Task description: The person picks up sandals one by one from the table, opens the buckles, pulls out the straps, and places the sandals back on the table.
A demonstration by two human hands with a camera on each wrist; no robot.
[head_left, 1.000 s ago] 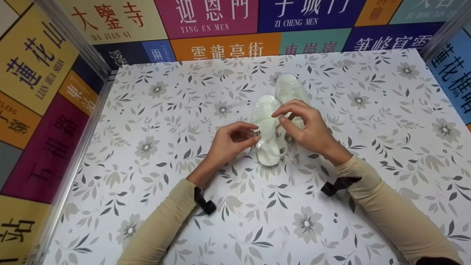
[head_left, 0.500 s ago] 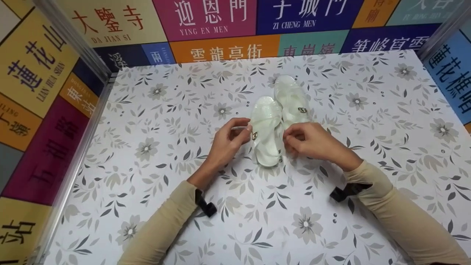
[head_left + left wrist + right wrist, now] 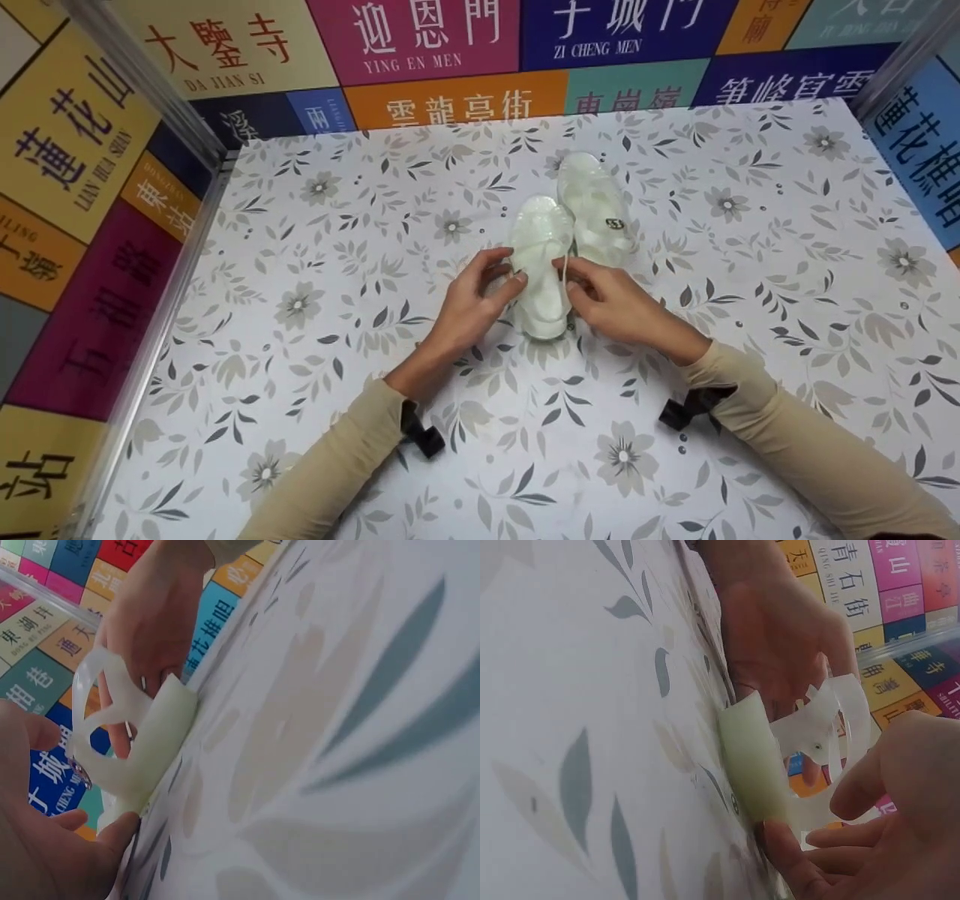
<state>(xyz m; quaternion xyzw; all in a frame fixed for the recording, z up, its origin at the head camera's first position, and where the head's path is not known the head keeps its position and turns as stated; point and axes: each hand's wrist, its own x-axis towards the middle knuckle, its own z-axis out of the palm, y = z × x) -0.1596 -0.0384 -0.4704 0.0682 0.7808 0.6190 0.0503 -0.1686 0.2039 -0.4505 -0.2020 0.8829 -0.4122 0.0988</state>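
Two pale, glossy strappy sandals lie side by side on the table, soles down. The nearer sandal (image 3: 541,225) sits between both hands; the other sandal (image 3: 585,180), with a dark buckle ornament on its strap, rests just behind and to the right. From the left, my left hand (image 3: 474,296) reaches its thumb over the nearer sandal's edge. In the left wrist view, a lower fingertip touches the sole edge, with the buckle (image 3: 81,772) in the gap under the thumb. My right hand (image 3: 619,304) holds the strap (image 3: 851,709) on the inner side between thumb and index finger.
The table (image 3: 337,450) wears a white cloth with grey leaves and flowers. Panels (image 3: 450,45) with coloured blocks and large characters rise along the back and sides. A black wrist mount (image 3: 424,435) sits on the left sleeve, another mount (image 3: 686,409) on the right.
My right hand drew back toward me from above the sandals, then moved left to the nearer sandal's inner strap. My left thumb moved off the sandal's outer edge and back over it.
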